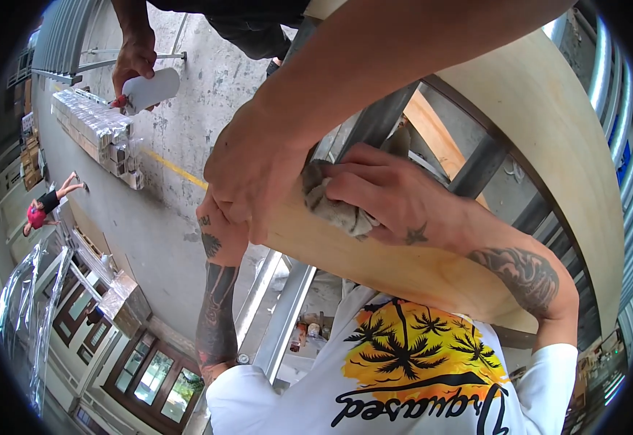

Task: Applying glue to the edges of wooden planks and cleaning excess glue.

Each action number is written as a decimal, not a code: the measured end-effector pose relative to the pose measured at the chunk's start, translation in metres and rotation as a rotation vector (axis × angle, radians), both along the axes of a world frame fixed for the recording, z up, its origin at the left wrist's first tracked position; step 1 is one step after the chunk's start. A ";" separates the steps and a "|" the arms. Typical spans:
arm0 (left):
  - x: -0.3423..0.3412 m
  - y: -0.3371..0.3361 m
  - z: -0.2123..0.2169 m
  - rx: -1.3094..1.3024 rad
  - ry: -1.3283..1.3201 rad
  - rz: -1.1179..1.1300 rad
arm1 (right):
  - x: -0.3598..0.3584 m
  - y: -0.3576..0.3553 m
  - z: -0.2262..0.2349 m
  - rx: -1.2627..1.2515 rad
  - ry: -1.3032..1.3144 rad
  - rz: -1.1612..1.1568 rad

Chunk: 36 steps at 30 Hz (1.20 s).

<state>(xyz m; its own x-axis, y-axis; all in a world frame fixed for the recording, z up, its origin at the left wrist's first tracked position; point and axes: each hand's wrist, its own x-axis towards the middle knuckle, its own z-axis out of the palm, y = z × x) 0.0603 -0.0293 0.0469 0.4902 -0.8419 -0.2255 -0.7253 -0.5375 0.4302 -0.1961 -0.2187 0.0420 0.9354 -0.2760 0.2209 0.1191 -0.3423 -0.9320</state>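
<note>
Head view shows the right hand (247,174) clamped over the near edge of the plywood sheet (548,145) at centre, left hand out of sight, while at its three o'clock a co-worker's hand (396,203) presses a rag (334,206) on the sheet, which looks stiff, heavy and best gripped along its edges.

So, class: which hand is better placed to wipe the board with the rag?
Probably the right hand: it lies on the rag, on the board. The left hand sits at the board's edge, under another person's hand.
</note>
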 end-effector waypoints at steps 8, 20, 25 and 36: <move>0.022 0.065 -0.039 0.227 -0.776 -0.385 | -0.101 0.013 0.006 0.065 0.183 -0.084; 0.105 0.072 -0.052 0.342 -1.290 -0.838 | -0.235 0.098 0.018 -0.391 0.417 -0.674; -0.003 -0.030 0.003 0.053 0.082 0.194 | -0.231 0.096 0.017 -0.387 0.403 -0.691; 0.006 -0.046 0.020 -0.252 -0.277 -0.375 | -0.219 0.099 0.012 -0.463 0.273 -0.737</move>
<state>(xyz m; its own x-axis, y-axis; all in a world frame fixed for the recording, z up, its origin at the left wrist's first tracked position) 0.0662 -0.0748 0.0666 0.1574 -0.9823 0.1012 -0.9526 -0.1240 0.2779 -0.4152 -0.1199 0.0536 0.5936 -0.7632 0.2554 -0.4822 -0.5913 -0.6464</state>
